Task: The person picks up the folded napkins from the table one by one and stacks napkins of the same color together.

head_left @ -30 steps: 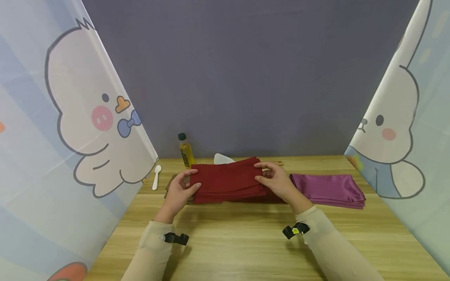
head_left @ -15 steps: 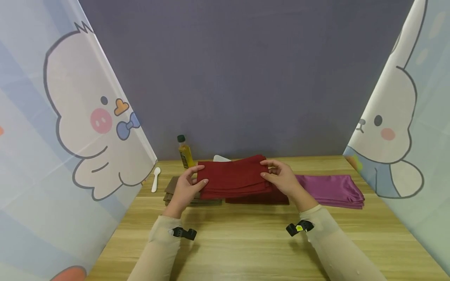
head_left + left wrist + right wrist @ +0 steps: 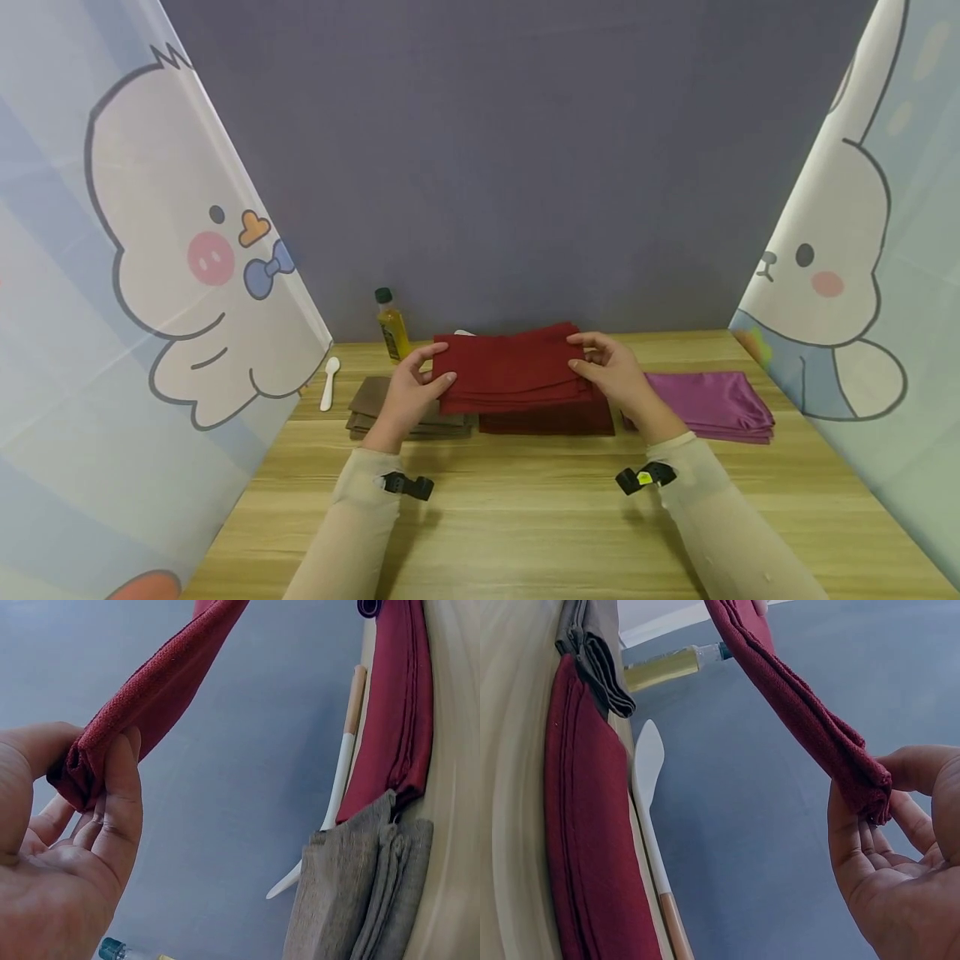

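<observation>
A folded dark red cloth (image 3: 510, 367) is held up above the table by both hands. My left hand (image 3: 411, 390) pinches its left end between thumb and fingers, as the left wrist view shows too. At the opposite end my right hand (image 3: 618, 379) grips it the same way, with the thumb in front. Beneath lies another folded red cloth (image 3: 547, 423), apart from the raised one and partly hidden by it. A folded grey-brown cloth (image 3: 367, 408) is to its left, and a shiny purple cloth (image 3: 705, 400) lies to the right.
Behind the cloths lies a white spatula (image 3: 649, 772) with a wooden handle, mostly hidden in the head view. An oil bottle (image 3: 393, 329) stands at the back left, beside a white spoon (image 3: 329, 383). A grey panel (image 3: 525, 167) closes off the back.
Both hands have lifted the red cloth a little higher and carried it to the right. More of the grey-brown cloth and the lower red cloth now shows; the spatula is more covered.
</observation>
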Demonstrator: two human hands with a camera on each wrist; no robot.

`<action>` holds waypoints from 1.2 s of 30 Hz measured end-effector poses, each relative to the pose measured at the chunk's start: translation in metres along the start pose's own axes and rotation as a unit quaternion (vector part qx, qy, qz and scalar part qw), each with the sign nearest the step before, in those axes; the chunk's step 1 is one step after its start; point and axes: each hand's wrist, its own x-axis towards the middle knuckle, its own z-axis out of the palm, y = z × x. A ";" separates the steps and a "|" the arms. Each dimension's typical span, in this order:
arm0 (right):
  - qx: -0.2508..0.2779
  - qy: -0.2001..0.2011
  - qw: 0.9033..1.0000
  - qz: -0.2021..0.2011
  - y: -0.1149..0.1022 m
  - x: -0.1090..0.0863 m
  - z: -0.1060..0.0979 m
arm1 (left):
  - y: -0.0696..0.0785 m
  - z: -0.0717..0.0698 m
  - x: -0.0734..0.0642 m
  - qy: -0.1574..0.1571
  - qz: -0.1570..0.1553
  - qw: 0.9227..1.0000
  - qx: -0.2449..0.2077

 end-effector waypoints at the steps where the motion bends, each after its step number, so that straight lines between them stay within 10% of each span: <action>1: 0.000 0.002 1.000 0.001 0.000 0.000 -0.001 | -0.001 0.001 0.001 -0.001 0.000 1.000 0.000; 36: -0.002 0.032 0.999 0.043 0.006 0.001 -0.023 | -0.012 0.034 0.028 0.025 -0.014 0.998 0.049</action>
